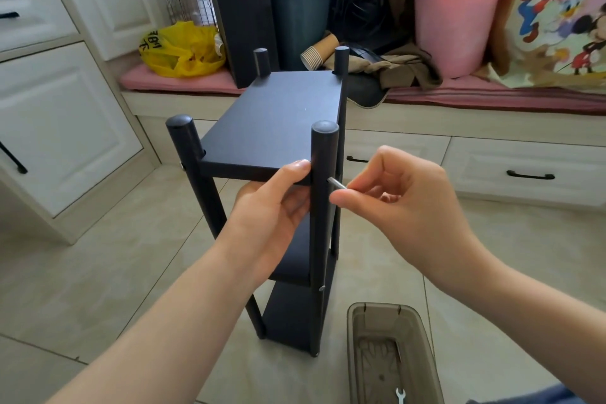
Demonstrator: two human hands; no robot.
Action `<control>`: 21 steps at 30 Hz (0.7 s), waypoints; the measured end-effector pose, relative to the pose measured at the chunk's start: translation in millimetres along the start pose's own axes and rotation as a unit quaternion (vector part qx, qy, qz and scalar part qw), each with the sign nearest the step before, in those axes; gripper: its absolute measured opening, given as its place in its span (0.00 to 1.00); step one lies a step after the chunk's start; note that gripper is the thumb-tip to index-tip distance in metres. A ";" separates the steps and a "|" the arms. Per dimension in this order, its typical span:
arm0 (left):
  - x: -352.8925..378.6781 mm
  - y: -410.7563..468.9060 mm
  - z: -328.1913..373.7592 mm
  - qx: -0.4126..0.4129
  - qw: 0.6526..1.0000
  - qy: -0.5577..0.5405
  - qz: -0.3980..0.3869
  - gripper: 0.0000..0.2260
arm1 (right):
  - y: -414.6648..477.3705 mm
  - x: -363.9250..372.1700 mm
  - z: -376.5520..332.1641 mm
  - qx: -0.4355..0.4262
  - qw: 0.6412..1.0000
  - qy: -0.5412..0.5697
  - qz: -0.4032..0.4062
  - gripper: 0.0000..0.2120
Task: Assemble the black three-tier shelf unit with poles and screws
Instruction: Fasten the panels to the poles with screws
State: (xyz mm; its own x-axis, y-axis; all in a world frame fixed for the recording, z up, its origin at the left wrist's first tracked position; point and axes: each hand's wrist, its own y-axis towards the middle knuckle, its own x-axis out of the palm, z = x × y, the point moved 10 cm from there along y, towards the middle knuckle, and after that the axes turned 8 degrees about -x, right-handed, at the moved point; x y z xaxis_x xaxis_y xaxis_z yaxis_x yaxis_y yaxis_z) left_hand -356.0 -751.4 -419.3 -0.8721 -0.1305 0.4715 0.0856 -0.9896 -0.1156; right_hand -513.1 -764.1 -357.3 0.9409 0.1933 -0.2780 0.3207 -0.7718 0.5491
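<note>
The black three-tier shelf unit stands upright on the tiled floor, its top board (272, 118) level between black poles. My left hand (272, 207) grips the front edge of the top board beside the near right pole (323, 190). My right hand (393, 193) pinches a silver screw (336, 183), whose tip touches the right side of that pole at the height of the top board. A screw head shows on the near left pole (181, 168) and another lower on the right pole (321, 288).
A translucent brown bin (357, 354) sits on the floor at the lower right with a small white wrench (400, 396) inside. Behind the shelf, a bench holds a yellow bag (180, 52), a tall black box (241, 10), a dark bin and a pink bucket (455, 13). White cabinets stand left.
</note>
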 end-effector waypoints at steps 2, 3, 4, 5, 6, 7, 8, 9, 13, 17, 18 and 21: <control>-0.5 -0.1 -0.6 0.001 1.000 0.002 -0.001 0.11 | 0.5 3.0 2.1 0.004 1.000 -0.007 0.001 0.13; -0.7 0.0 -0.9 0.001 1.000 0.000 -0.002 0.12 | 1.2 3.6 3.7 0.007 1.000 -0.009 0.003 0.13; -0.7 0.1 -1.2 0.001 1.000 -0.004 -0.004 0.12 | 2.1 3.8 4.6 0.008 1.000 -0.012 0.006 0.13; -0.6 0.1 -1.2 0.001 1.000 -0.008 -0.006 0.12 | 3.0 3.8 4.8 0.007 1.000 -0.014 0.009 0.13; -0.4 0.2 -1.2 0.001 1.000 -0.010 -0.007 0.13 | 3.7 3.9 4.4 0.006 1.000 -0.016 0.011 0.13; -0.1 0.4 -1.1 0.001 1.000 -0.012 -0.010 0.15 | 4.1 4.3 4.0 0.005 1.000 -0.017 0.013 0.13; 0.2 0.5 -1.1 0.000 1.000 -0.014 -0.012 0.17 | 4.1 5.4 3.9 0.006 1.000 -0.017 0.013 0.12; 0.5 0.5 -1.3 -0.001 1.000 -0.017 -0.013 0.19 | 4.0 6.8 3.8 0.008 1.000 -0.016 0.012 0.13; 1.2 -0.7 -1.3 -0.003 0.999 -0.022 -0.024 0.20 | 2.6 11.8 1.4 0.011 1.000 -0.006 0.009 0.13; 3.2 -3.2 -0.4 -0.001 0.999 -0.021 -0.038 0.18 | 1.0 16.0 0.1 0.019 0.999 0.038 0.001 0.11; 3.4 -3.5 -0.3 -0.003 0.999 -0.021 -0.037 0.19 | 0.6 16.5 0.6 0.024 0.999 0.043 0.002 0.11; 3.9 -3.7 -0.3 -0.005 0.999 -0.022 -0.031 0.20 | 0.6 17.1 1.9 0.032 0.998 0.059 0.008 0.10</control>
State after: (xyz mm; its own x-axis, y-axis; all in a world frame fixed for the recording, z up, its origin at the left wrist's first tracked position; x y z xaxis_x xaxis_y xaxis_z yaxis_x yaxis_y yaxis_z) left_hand -359.9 -748.2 -417.3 -0.8536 -0.0718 0.5159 0.0271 -0.9952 -0.0936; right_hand -497.1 -762.3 -363.2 0.9532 0.2480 -0.1726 0.3018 -0.8115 0.5005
